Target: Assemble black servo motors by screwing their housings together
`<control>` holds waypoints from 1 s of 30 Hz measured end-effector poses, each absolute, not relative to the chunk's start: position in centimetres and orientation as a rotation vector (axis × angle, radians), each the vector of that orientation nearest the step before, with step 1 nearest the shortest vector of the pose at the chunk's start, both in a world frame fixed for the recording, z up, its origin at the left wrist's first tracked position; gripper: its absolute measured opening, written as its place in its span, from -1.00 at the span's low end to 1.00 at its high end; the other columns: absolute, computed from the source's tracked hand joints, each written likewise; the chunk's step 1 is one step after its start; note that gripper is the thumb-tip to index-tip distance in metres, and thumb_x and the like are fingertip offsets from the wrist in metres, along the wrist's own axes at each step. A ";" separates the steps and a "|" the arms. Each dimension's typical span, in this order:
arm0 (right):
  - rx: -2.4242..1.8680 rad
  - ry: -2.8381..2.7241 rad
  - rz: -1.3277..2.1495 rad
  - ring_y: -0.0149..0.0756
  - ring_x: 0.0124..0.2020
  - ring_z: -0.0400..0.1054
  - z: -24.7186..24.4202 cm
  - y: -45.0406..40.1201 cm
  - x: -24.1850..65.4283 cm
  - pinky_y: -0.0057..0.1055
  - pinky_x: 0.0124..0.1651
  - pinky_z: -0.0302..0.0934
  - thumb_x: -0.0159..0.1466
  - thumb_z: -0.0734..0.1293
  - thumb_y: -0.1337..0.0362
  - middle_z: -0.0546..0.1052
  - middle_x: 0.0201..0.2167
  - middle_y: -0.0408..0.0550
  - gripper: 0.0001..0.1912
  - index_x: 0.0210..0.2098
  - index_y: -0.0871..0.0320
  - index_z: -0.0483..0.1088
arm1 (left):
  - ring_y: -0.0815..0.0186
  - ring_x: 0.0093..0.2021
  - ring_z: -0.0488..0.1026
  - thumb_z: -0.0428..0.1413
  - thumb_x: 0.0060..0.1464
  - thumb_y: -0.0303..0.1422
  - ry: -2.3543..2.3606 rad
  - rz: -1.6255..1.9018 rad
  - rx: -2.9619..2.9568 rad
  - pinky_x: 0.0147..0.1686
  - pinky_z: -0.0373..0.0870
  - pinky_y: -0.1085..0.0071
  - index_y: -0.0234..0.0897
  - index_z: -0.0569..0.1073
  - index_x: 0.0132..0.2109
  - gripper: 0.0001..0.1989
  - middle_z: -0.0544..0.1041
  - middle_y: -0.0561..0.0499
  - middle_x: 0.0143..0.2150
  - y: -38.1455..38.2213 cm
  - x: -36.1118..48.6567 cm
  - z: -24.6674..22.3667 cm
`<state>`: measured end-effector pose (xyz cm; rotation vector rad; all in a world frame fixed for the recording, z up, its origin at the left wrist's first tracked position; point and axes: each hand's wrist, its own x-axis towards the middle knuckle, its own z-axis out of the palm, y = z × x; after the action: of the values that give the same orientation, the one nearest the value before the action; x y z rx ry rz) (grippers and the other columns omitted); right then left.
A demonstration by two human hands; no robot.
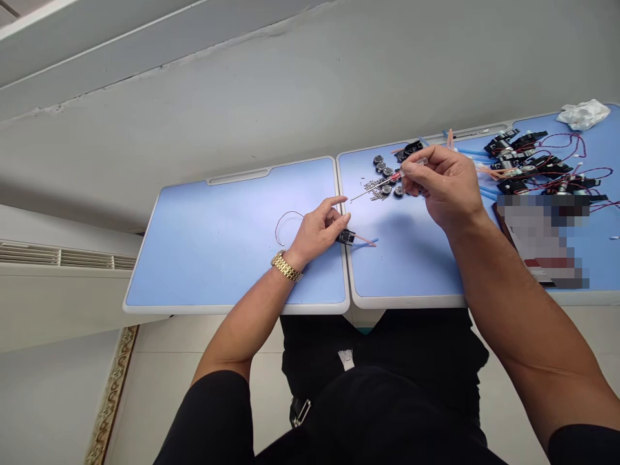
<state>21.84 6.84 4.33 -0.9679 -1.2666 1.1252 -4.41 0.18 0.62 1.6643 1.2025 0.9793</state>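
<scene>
My right hand [438,181] is closed around a screwdriver [396,175] with a clear and red handle. Its thin shaft slants down to the left, the tip close to my left index finger. My left hand [325,223] has its index finger stretched out and its thumb apart from it. Beside and partly under that hand is a small black motor-like part [345,237] with pink and blue tubes, near the seam between two tabletops. A thin dark red wire [279,223] curves out on the other side of my hand. Part of the black piece is hidden.
Several round black parts [378,159] and a pile of small screws [375,190] lie beyond the screwdriver. Black assemblies [516,155] with red wires and tubes crowd the right side. A crumpled white bag [584,115] sits behind them; a blurred flat item [542,242] lies nearer.
</scene>
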 end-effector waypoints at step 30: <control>-0.996 -1.364 1.053 -0.27 -0.49 0.42 4.6 7.3 22.3 -0.26 -0.46 0.28 0.28 0.58 -0.19 0.54 -0.47 -0.13 -0.58 -0.27 -0.04 0.45 | 0.39 -0.48 0.54 0.38 0.28 -0.01 1.244 1.145 1.432 -0.44 0.47 0.42 -0.26 0.68 -0.29 -0.61 0.71 -0.04 -0.40 -0.1 -3.3 2.3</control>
<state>22.30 7.26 4.56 -0.9957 -1.3640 1.0534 -3.33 -0.12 2.26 1.4323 1.2438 1.1452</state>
